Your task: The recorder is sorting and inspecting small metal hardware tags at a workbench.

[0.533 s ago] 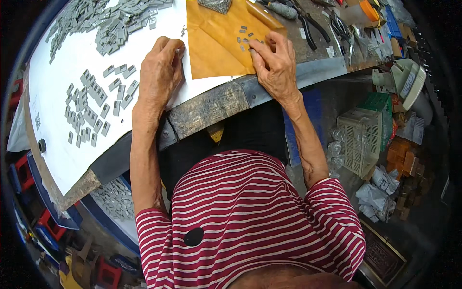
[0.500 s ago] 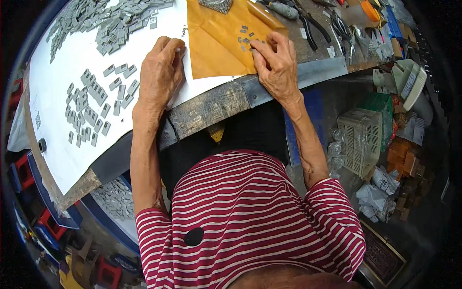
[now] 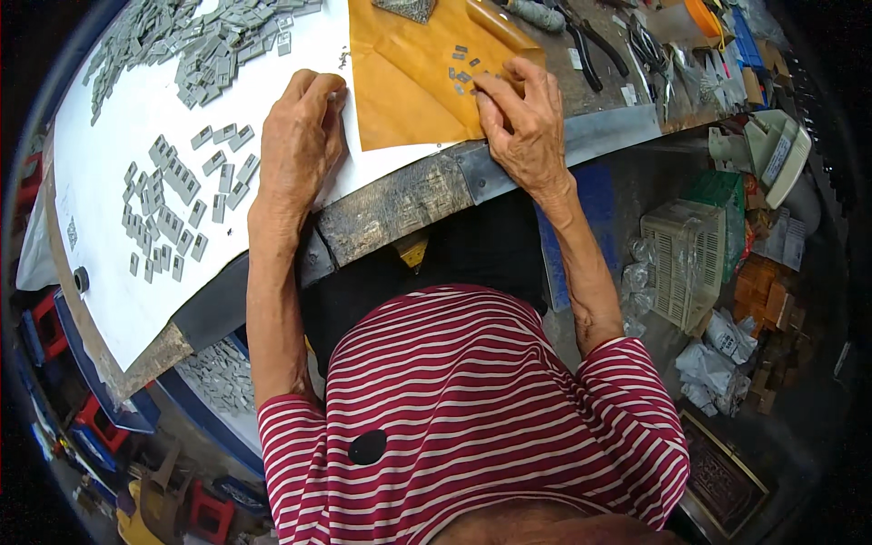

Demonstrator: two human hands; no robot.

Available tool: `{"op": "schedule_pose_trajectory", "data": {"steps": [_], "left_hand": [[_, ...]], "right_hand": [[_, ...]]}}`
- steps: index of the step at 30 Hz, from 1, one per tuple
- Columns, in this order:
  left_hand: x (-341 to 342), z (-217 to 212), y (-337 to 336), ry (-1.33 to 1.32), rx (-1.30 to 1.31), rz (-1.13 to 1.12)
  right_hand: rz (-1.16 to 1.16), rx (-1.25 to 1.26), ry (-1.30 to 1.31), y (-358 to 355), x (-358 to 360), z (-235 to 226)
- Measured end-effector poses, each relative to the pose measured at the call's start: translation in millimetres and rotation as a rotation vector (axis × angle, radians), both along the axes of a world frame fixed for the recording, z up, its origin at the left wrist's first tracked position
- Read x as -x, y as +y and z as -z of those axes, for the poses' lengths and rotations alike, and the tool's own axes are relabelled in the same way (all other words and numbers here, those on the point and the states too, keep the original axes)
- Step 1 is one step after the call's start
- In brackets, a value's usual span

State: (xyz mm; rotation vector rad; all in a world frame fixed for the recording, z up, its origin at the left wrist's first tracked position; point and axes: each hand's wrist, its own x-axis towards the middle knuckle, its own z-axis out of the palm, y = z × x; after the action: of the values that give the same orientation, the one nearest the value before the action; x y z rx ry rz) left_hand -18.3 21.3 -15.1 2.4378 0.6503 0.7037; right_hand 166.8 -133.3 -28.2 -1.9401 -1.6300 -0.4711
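Note:
My left hand (image 3: 300, 145) lies knuckles up on the white sheet (image 3: 109, 272), fingers curled, its fingertips at the edge of the orange-brown paper envelope (image 3: 409, 82). What its fingers pinch is hidden. My right hand (image 3: 522, 123) rests on the envelope's right corner, fingertips bent onto several tiny grey pieces (image 3: 463, 68) scattered there. Many small grey rectangular parts (image 3: 173, 204) lie on the white sheet to the left of my left hand, and a bigger heap (image 3: 195, 41) sits at the top.
A worn metal bench edge (image 3: 400, 204) runs below both hands. Pliers and hand tools (image 3: 595, 41) lie at the top right. A pale plastic basket (image 3: 686, 263), bags and boxes crowd the floor at right. A tray of grey parts (image 3: 218, 377) sits under the bench.
Both hands keep nearly the same place; my right hand's fingertips have shifted slightly over the small pieces on the envelope.

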Motion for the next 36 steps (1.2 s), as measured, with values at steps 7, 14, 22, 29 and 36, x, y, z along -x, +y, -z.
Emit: {"op": "schedule_pose_trajectory", "data": {"steps": [7,14,22,29,36], "left_hand": [[0.9,-0.6,0.0,-0.037,0.053,0.021],[1.6,-2.0,0.9,-0.003,0.054,0.013],[0.6,-2.3,0.4,-0.003,0.075,0.013],[1.4,-1.7,1.6,0.006,0.073,0.020],[2.3,-0.3,1.6,-0.018,0.044,0.020]], "right_hand": [[0.175,-0.148,0.344,-8.9,-7.6,-0.7],[0.018,-0.039,0.378,-8.8,-10.9,-2.8],[0.101,-0.041,0.396,-9.8,-10.4,-1.5],[0.028,-0.016,0.418,-6.9,-21.2,0.7],[-0.010,0.046,0.096,0.5,-20.9,-8.6]]}}
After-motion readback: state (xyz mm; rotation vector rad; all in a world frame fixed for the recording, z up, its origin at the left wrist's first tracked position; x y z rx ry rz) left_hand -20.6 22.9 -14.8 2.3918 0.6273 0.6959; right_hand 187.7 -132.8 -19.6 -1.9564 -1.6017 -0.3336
